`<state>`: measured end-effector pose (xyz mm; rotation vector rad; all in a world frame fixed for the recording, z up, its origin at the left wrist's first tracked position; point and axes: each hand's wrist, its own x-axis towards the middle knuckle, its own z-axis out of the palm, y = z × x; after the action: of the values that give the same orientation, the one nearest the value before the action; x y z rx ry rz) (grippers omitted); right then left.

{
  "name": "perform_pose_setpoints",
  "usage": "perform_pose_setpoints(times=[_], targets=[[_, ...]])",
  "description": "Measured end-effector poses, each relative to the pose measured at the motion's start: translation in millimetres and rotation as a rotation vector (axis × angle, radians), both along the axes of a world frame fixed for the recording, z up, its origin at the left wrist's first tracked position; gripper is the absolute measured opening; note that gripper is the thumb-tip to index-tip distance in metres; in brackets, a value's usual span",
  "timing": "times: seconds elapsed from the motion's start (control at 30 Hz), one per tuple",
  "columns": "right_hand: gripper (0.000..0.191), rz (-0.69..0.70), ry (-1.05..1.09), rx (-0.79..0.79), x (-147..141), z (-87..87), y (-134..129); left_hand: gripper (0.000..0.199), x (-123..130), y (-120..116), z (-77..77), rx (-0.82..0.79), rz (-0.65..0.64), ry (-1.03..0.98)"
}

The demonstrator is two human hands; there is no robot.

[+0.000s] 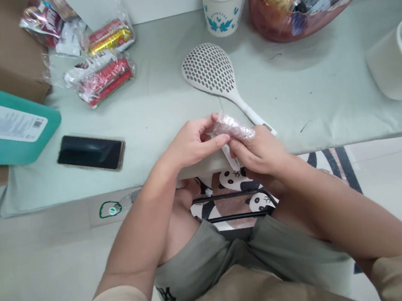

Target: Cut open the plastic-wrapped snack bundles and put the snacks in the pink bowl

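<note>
Crinkled clear plastic wrapping (234, 127) spans between my two hands at the table's front edge; its contents cannot be made out. My left hand (198, 141) pinches its left end with thumb and fingers. The fingers of my right hand (258, 149) close round its right end. Below them a white handle end (231, 159) with a small hole sticks out near my right fingers; whether it joins the wrapping is hidden. Just beyond lies a white skimmer (210, 68), its handle passing behind my right hand.
A phone (91, 152) and a teal jug (7, 123) are at left. Wrapped snacks (105, 76) lie behind them. A paper cup (223, 4) and a red bowl (281, 22) of packets stand at the back, another cup (389, 61) at right. Under the table is a panda-print item (235, 204).
</note>
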<state>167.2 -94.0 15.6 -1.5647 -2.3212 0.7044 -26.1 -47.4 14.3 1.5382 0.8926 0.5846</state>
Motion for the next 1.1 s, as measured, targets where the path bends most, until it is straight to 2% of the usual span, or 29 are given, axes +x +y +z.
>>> perform_pose_setpoints(times=[0.13, 0.33, 0.6, 0.8, 0.9, 1.0, 1.1], targets=[[0.044, -0.04, -0.103, 0.094, -2, -3.5, 1, 0.021, 0, 1, -0.6, 0.043, 0.001, 0.037], [0.043, -0.069, -0.069, 0.141, -5, -5.9, -1, 0.023, 2, 2, -3.3, 0.124, 0.031, 0.068], [0.04, -0.023, -0.027, 0.137, -4, -6.0, -1, 0.024, 2, -1, 5.4, -0.039, 0.011, 0.096], [0.049, -0.088, 0.02, 0.149, 2, -9.8, 3, 0.017, -4, 4, 7.3, 0.012, -0.066, 0.066], [0.053, -0.135, 0.062, 0.136, 8, -9.8, 7, 0.027, -6, 4, 9.2, -0.05, -0.107, 0.112], [0.057, -0.163, 0.169, 0.11, 12, -9.1, 10, 0.04, -8, 3, 9.0, -0.163, -0.088, 0.162], [0.063, -0.197, 0.294, 0.116, 14, -9.0, 11, 0.042, -8, 2, 6.4, -0.143, -0.035, 0.186]])
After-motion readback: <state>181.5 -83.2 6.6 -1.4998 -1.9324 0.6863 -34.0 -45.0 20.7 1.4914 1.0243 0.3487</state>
